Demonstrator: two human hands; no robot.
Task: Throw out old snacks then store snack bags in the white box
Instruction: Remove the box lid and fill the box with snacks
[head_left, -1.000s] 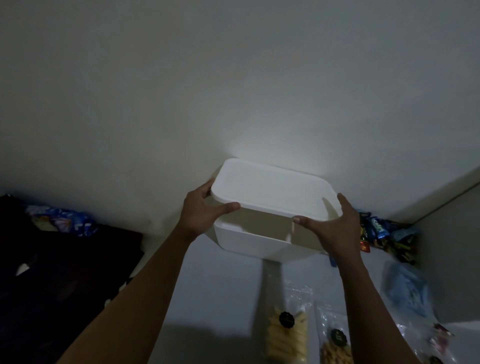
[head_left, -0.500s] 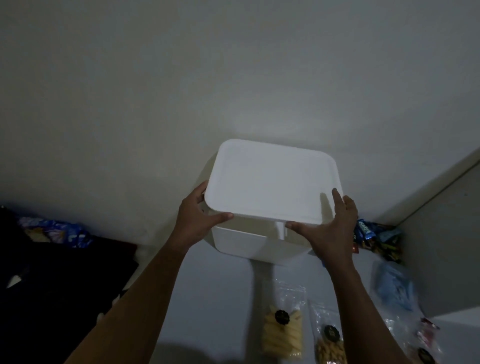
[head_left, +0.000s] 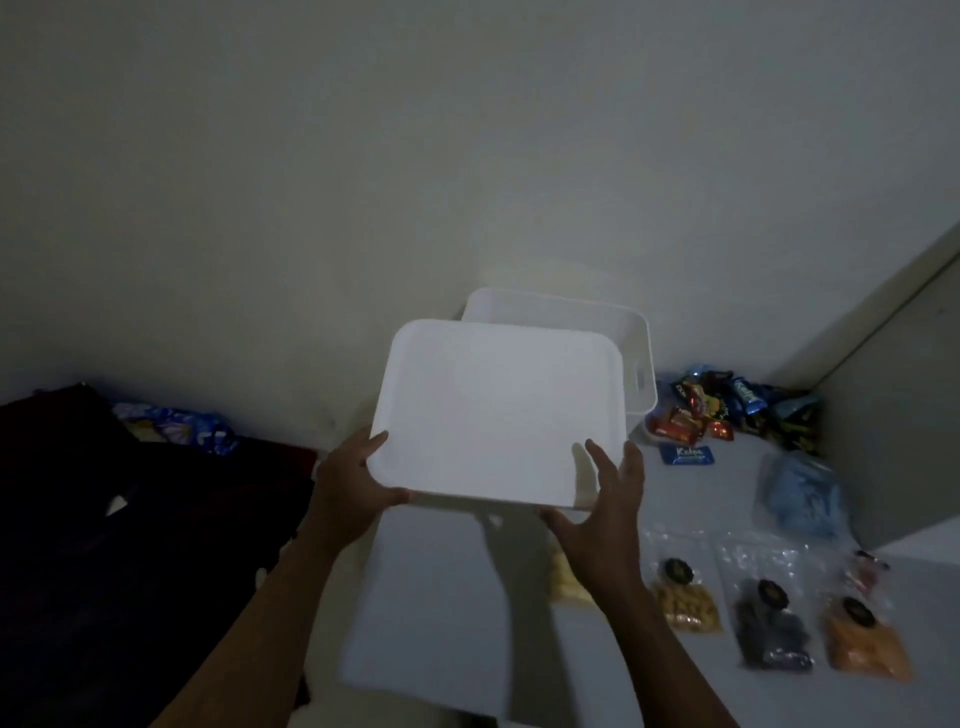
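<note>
Both hands hold the white lid (head_left: 493, 415) in the air, in front of the white box. My left hand (head_left: 353, 488) grips its near left corner, thumb underneath. My right hand (head_left: 608, 504) grips the near right edge, fingers on top. Behind the lid the white box (head_left: 623, 332) stands uncovered against the wall; its inside is hidden. Several clear snack bags (head_left: 685, 603) with dark round labels lie on the white surface (head_left: 431, 597) at the right, one partly behind my right forearm. A pile of colourful wrapped snacks (head_left: 722, 405) sits in the far right corner.
A blue packet (head_left: 685, 453) lies by the pile, and a pale blue bag (head_left: 802, 496) near the grey side panel (head_left: 893, 441). Dark fabric (head_left: 130, 519) covers the left, with a blue-patterned snack bag (head_left: 182, 426) on it by the wall.
The lid has come off the box and moved toward me and lower. The box now stands uncovered behind it. Both hands keep their hold on the lid.
</note>
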